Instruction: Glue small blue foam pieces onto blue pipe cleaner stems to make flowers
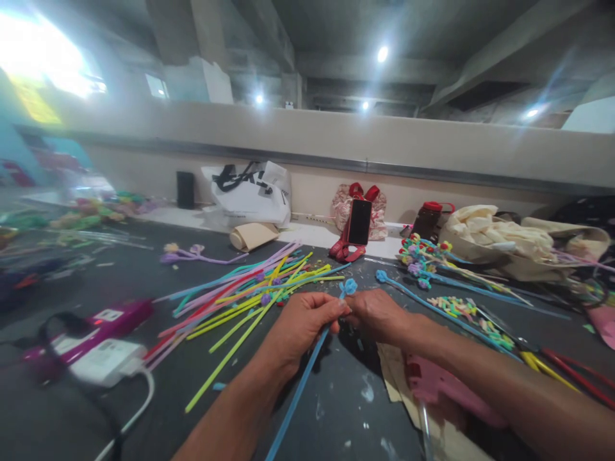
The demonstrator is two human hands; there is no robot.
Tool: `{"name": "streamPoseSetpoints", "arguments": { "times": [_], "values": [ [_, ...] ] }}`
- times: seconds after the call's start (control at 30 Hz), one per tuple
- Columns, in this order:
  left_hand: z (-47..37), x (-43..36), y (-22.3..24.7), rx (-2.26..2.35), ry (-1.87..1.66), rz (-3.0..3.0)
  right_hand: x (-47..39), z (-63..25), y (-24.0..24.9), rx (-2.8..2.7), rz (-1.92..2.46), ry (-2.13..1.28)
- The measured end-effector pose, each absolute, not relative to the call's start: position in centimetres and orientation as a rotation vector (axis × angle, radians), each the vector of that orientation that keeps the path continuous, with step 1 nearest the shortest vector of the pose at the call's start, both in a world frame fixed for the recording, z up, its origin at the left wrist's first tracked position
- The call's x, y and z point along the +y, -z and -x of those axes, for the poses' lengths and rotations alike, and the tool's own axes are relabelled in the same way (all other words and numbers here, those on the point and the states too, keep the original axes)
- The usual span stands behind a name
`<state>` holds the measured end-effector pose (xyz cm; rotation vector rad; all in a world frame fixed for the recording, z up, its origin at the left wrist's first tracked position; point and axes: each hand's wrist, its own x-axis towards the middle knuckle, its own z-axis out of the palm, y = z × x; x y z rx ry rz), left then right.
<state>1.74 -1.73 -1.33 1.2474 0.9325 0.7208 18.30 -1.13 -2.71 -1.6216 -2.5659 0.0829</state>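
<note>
Left hand (305,323) & right hand (379,315) both pinching shut on blue pipe cleaner (298,390) w/ curled tip at 12 o'clock, stem trailing to 7 o'clock over dark table (144,269); colored pipe cleaner pile (240,291) lying at 10 o'clock.

Head view: worn on the person's head, looking forward and down.
Nearness: close over the hands (341,320).
Reach: across the table (120,275) to the far wall (432,144).

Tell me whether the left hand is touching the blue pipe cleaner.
Touching. The head view shows the left hand pinching the blue pipe cleaner just below its curled tip, with the right hand gripping it from the other side.
</note>
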Motion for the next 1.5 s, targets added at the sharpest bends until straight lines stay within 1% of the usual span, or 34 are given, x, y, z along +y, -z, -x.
{"name": "streamPoseSetpoints", "arguments": {
  "times": [0.1, 0.2, 0.47, 0.63, 0.9, 1.03, 1.2, 1.4, 1.5],
  "values": [
    [-1.7, -1.8, 1.3, 0.922, -0.729, -1.249, -1.0, -18.5, 2.4, -2.494, 1.647, -0.159],
    [-1.7, -1.9, 1.1, 0.925, -0.748, -1.242, -1.2, -19.1, 1.8, -2.376, 1.641, -0.305],
    [-1.8, -1.9, 1.3, 0.941, -0.722, -1.249, -2.3, -20.3, 1.9, -2.034, 1.461, -0.921],
    [-2.1, -1.9, 1.6, 0.974, -0.714, -1.254, -2.7, -20.4, 2.2, -1.867, 1.428, -1.052],
    [-2.6, -2.2, 1.8, 0.924, -0.727, -1.185, -4.4, -20.1, 1.3, -1.751, 1.443, -0.986],
    [-2.9, -2.3, 1.9, 0.937, -0.707, -1.219, -5.5, -19.7, 0.8, -1.751, 1.442, -0.836],
    [-3.1, -2.4, 2.2, 0.96, -0.696, -1.282, -6.2, -19.1, 1.0, -1.912, 1.509, -0.446],
    [-3.4, -2.6, 2.5, 0.981, -0.61, -1.323, -6.9, -19.0, 1.0, -2.027, 1.481, -0.32],
    [-3.5, -2.8, 2.6, 0.952, -0.595, -1.331, -7.2, -19.1, 1.1, -2.002, 1.495, -0.343]
  ]
}}
